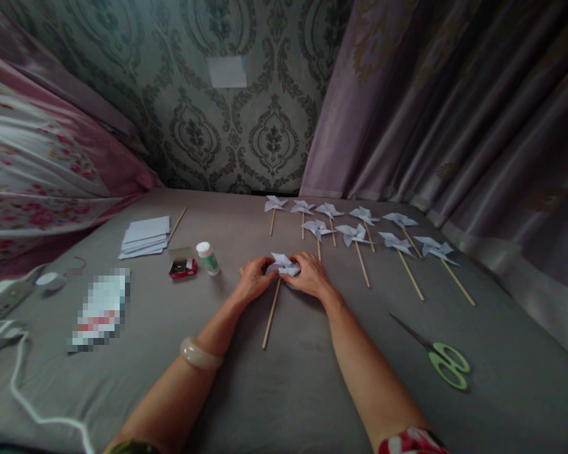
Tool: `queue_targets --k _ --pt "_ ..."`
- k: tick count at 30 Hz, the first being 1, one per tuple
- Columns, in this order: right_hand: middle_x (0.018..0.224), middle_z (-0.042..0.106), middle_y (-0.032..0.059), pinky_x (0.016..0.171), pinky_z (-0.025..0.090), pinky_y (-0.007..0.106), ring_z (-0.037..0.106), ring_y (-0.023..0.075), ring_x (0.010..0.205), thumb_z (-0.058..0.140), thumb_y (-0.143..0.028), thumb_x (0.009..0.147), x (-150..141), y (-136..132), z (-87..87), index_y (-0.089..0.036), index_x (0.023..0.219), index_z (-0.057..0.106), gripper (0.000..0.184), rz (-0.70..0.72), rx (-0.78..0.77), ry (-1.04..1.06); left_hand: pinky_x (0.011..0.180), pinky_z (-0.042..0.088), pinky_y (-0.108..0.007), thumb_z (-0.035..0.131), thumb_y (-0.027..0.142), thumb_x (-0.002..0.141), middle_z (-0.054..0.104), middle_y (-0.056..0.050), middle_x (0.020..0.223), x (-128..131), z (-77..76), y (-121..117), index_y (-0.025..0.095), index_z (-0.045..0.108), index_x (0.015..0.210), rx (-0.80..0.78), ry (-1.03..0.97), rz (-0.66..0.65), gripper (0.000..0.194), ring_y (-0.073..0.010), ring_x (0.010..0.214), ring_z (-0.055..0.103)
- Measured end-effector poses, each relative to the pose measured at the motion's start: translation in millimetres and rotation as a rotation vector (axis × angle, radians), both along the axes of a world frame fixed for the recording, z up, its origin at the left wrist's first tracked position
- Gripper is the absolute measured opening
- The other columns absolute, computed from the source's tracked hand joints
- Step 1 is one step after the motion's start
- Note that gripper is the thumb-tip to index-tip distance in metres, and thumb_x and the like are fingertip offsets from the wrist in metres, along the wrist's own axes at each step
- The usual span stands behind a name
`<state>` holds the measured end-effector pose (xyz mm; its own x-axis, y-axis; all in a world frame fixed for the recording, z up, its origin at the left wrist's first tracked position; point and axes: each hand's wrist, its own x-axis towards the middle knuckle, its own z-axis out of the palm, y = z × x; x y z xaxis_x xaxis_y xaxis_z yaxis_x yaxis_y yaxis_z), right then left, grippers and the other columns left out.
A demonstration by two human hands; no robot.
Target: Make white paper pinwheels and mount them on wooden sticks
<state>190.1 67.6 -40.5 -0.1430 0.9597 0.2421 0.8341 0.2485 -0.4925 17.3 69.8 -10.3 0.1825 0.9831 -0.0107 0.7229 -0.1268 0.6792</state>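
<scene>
A white paper pinwheel lies in the middle of the grey cloth surface, its wooden stick pointing toward me. My left hand grips the pinwheel's left side between thumb and fingers; a pale bangle sits on that wrist. On the other side my right hand is closed around the right blades, its thumb near the centre. The fingertips of both hands are partly hidden by the paper. Left of my hands stand a white-capped glue stick and a small open red box with small metal pieces in it.
Several pinwheels on sticks lie in rows at the back right. Green-handled scissors rest at the right. Stacked white paper and a loose stick are at the back left. A power strip with a white cable is far left.
</scene>
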Motion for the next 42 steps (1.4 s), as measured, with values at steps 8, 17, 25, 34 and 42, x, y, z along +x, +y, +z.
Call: queue_targets --k 8,17,25,34,42 --pt "0.111 0.062 0.0082 0.099 0.039 0.036 0.054 0.021 0.109 0.058 -0.028 0.082 15 6 0.2 -0.018 0.112 0.063 0.032 0.13 -0.072 0.107 0.092 0.042 -0.036 0.061 0.028 0.079 0.071 -0.008 0.106 -1 -4.4 2 0.017 0.067 0.109 0.009 -0.01 0.005 0.032 -0.0229 0.099 0.062" --pt "0.12 0.059 0.0074 0.104 0.036 0.036 0.051 0.019 0.116 0.059 -0.017 0.079 32 12 -5.3 -0.02 0.121 0.059 0.043 0.292 -0.125 0.204 0.092 0.042 -0.036 0.061 0.028 0.079 0.071 -0.008 0.107 -2 -7.3 4 0.017 0.067 0.108 0.003 -0.014 -0.01 0.032 -0.0223 0.099 0.062" --pt "0.119 0.06 0.0062 0.103 0.036 0.037 0.052 0.0192 0.115 0.061 -0.021 0.082 31 13 -6.7 -0.021 0.12 0.06 0.038 0.279 -0.143 0.231 0.095 0.04 -0.038 0.061 0.029 0.079 0.07 -0.008 0.108 -2 -8.4 4 0.018 0.067 0.108 0.013 -0.019 -0.002 0.032 -0.0235 0.102 0.061" --pt "0.115 0.062 0.0078 0.101 0.038 0.036 0.054 0.0195 0.112 0.062 -0.021 0.083 27 14 -6.5 -0.02 0.115 0.063 0.033 0.246 -0.094 0.195 0.09 0.043 -0.035 0.06 0.029 0.079 0.07 -0.007 0.107 -3 -12.9 6 0.018 0.067 0.107 0.021 -0.04 -0.023 0.031 -0.022 0.099 0.062" --pt "0.113 0.065 0.0084 0.093 0.043 0.03 0.06 0.0178 0.104 0.066 -0.03 0.079 27 10 13.1 -0.017 0.112 0.064 0.036 0.14 -0.074 0.178 0.088 0.044 -0.036 0.062 0.031 0.077 0.072 -0.006 0.098 -4 -10.6 5 0.019 0.068 0.108 0.013 -0.028 0.013 0.033 -0.0226 0.092 0.063"
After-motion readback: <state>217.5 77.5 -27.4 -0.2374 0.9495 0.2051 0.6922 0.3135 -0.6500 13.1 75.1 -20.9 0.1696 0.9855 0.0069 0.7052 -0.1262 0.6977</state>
